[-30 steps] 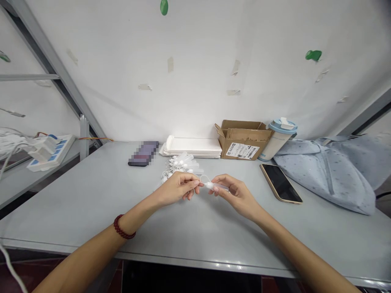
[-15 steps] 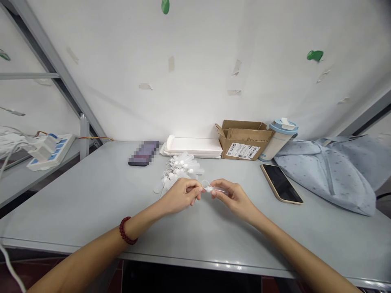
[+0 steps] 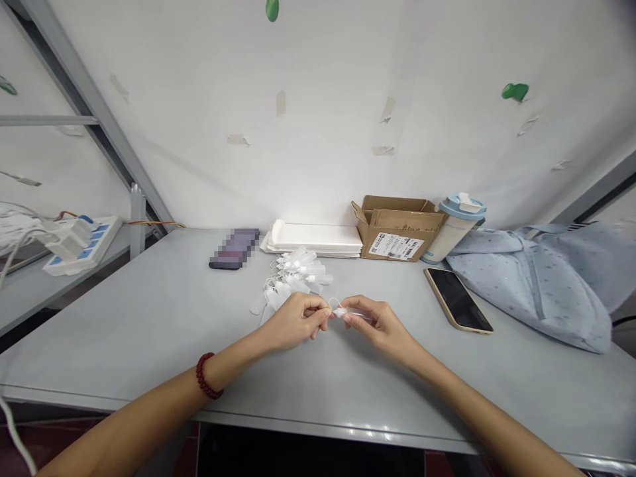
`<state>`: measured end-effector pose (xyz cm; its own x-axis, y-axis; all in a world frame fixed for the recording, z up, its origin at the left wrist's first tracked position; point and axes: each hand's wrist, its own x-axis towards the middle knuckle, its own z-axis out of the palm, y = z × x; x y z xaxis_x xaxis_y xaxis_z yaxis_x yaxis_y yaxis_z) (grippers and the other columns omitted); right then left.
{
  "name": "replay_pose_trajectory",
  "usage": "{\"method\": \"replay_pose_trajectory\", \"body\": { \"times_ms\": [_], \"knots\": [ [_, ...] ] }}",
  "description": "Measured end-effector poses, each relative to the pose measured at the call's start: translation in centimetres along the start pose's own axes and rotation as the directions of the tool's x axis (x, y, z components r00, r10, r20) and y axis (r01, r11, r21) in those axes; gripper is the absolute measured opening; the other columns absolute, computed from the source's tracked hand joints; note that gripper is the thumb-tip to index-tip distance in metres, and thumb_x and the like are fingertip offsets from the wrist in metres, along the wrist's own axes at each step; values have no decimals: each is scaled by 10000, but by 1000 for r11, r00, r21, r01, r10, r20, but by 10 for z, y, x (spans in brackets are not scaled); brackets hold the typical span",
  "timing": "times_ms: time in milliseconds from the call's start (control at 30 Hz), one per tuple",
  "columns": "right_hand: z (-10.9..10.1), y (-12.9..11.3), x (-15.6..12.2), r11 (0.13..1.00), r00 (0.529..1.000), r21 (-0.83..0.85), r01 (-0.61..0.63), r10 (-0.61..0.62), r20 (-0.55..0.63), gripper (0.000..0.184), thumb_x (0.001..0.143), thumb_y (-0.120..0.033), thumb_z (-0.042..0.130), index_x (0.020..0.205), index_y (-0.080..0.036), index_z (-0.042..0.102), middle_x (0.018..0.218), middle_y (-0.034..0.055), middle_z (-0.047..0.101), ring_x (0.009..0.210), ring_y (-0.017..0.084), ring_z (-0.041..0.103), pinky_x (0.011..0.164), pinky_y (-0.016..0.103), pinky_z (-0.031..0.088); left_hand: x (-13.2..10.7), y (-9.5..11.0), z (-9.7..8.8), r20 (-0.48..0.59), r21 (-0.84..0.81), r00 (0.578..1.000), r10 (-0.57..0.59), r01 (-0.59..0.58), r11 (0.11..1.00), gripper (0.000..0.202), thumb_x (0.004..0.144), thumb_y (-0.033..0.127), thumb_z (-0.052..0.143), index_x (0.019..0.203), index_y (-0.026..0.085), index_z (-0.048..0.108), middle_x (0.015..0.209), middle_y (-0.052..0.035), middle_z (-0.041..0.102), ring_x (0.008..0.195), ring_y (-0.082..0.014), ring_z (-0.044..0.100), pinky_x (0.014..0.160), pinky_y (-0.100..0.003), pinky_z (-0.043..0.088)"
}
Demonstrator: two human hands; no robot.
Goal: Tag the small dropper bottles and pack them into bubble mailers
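Between the fingers of my right hand [image 3: 375, 321] is a small clear tube [image 3: 356, 313] with a white cap, pointing left. A thin white string loop [image 3: 333, 302] rises from the capped end. My left hand [image 3: 299, 320] pinches the loop beside the cap; the fingers hide the exact grip. The two hands almost meet just above the tabletop. Behind my left hand lies a pile of similar capped tubes [image 3: 298, 268] with string loops, partly covered by that hand.
Behind the pile is a stack of white trays [image 3: 318, 240]. An open cardboard box [image 3: 397, 235] and a blue-lidded cup [image 3: 452, 228] stand to its right. A phone [image 3: 460, 301] and a pale blue bag [image 3: 536, 285] lie on the right, a dark blurred-out object [image 3: 233, 249] on the left.
My right hand has shifted slightly left with the tube, bringing the cap closer to my left fingertips. The pile stays as it was.
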<state>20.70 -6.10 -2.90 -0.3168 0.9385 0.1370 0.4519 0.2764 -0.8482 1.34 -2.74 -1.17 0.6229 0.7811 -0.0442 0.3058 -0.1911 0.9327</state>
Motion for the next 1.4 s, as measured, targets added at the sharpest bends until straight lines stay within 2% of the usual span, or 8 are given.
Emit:
{"method": "replay_pose_trajectory", "body": {
  "times_ms": [333, 533, 833, 1133, 1267, 1400],
  "knots": [
    [-1, -5, 2, 999, 999, -29, 28, -29, -43, 232, 864, -363, 487, 981, -186, 582, 726, 2, 647, 608, 108, 529, 498, 207, 331, 6, 1, -18, 98, 67, 994, 50, -56, 996, 286, 833, 341, 472, 680, 138, 604, 538, 8, 539, 503, -94, 488, 517, -208, 373],
    [-3, -6, 4, 999, 997, -49, 22, -25, -73, 257, 868, -401, 477, 966, -189, 583, 677, -10, 638, 576, 102, 514, 489, 209, 316, 9, 1, -26, 45, 64, 999, 30, -33, 997, 288, 829, 358, 480, 710, 139, 625, 592, 0, 571, 515, -95, 503, 537, -217, 392],
    [-1, -7, 1, 1000, 999, 6, 12, -12, -33, 241, 868, -379, 486, 974, -184, 581, 714, -2, 637, 624, 105, 536, 521, 205, 349, 3, 5, -18, 36, 42, 998, 47, -48, 998, 235, 812, 323, 515, 699, 136, 602, 615, 8, 560, 507, -79, 498, 515, -202, 378],
    [2, -4, 1, 999, 1000, 45, 8, -9, 6, 222, 875, -362, 479, 963, -187, 582, 754, -4, 614, 635, 97, 513, 532, 203, 351, 2, 0, -15, 45, 65, 999, 6, -9, 998, 221, 794, 303, 506, 693, 136, 611, 595, 3, 571, 491, -83, 497, 488, -199, 373],
    [3, -7, 1, 1000, 1000, 10, 14, -14, 13, 242, 877, -390, 471, 975, -196, 578, 770, 2, 633, 620, 102, 511, 508, 212, 328, 1, 7, -22, 84, 75, 996, 30, -36, 997, 226, 792, 308, 510, 699, 136, 624, 620, -7, 592, 493, -84, 503, 503, -202, 388],
    [2, -10, 1, 999, 999, 10, 39, -39, 19, 260, 874, -412, 473, 977, -196, 578, 732, 4, 639, 639, 114, 526, 531, 223, 343, -3, 18, -43, 94, 106, 994, 54, -64, 992, 224, 779, 312, 536, 662, 144, 625, 620, -9, 601, 497, -85, 507, 498, -194, 386]
  ]
}}
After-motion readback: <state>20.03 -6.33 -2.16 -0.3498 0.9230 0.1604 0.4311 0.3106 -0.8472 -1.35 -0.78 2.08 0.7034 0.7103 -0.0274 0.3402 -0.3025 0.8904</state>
